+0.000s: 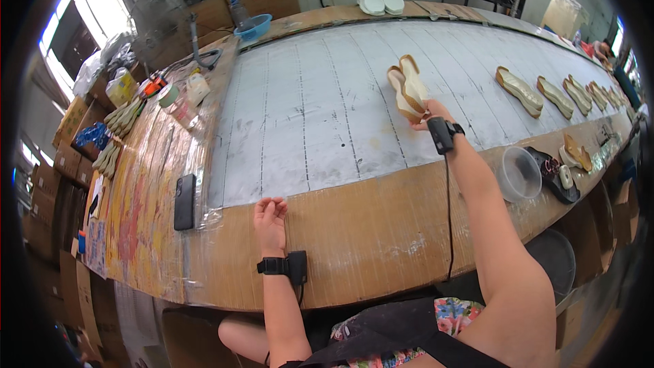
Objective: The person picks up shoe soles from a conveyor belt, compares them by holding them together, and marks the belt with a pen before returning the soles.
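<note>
My right hand (pixel 430 117), stretched out over the pale work surface, is closed on the near end of a pair of shoe soles (pixel 411 87). They are cream with tan rims, side by side, with their far ends pointing away from me. At the near edge of the table is my left hand (pixel 271 217), its fingers curled together toward the palm and nothing visible in them. Similar soles (pixel 519 92) lie in a row on the right, running off toward the far side.
A clear plastic tub (pixel 520 174) and a dark tray (pixel 555 176) of small items stand at the right edge. A black phone (pixel 184 202) and a plastic bottle (pixel 178 109) are on the left. White soles (pixel 379 0) and a blue basin (pixel 254 28) sit along the far edge.
</note>
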The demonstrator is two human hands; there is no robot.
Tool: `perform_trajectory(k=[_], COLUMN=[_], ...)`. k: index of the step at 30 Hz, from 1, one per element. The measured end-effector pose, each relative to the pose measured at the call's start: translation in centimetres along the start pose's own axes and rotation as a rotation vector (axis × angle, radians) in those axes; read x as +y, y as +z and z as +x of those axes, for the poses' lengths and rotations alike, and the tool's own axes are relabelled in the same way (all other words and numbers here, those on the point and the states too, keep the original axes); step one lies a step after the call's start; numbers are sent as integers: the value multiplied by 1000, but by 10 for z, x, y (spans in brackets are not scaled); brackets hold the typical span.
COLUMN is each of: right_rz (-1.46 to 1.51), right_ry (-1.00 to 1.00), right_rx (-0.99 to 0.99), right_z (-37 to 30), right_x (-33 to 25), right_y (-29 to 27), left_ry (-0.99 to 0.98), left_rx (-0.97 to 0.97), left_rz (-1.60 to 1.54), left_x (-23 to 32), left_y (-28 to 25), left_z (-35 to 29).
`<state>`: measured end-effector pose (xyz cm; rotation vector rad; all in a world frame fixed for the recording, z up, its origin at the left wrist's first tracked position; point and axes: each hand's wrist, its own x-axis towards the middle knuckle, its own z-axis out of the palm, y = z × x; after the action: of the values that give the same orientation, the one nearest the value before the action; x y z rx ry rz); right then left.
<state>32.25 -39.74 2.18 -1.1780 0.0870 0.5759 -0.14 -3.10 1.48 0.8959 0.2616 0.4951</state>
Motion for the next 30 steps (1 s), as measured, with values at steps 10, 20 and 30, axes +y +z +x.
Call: perform_trajectory(k=[10, 20, 30], right_rz=[8, -624, -315], right_ry=[-115, -1008, -680], right_rx=[-369, -344, -596], right_z=[-150, -254, -270], right_x=[48, 105, 123], right_y=[194, 269, 230], left_ry=[-71, -34, -38], left_rx=[-31, 26, -461], left_rz=[134, -328, -771], left_x=[27, 48, 52], left_y=[100, 79, 67], left_z=[-43, -74, -104])
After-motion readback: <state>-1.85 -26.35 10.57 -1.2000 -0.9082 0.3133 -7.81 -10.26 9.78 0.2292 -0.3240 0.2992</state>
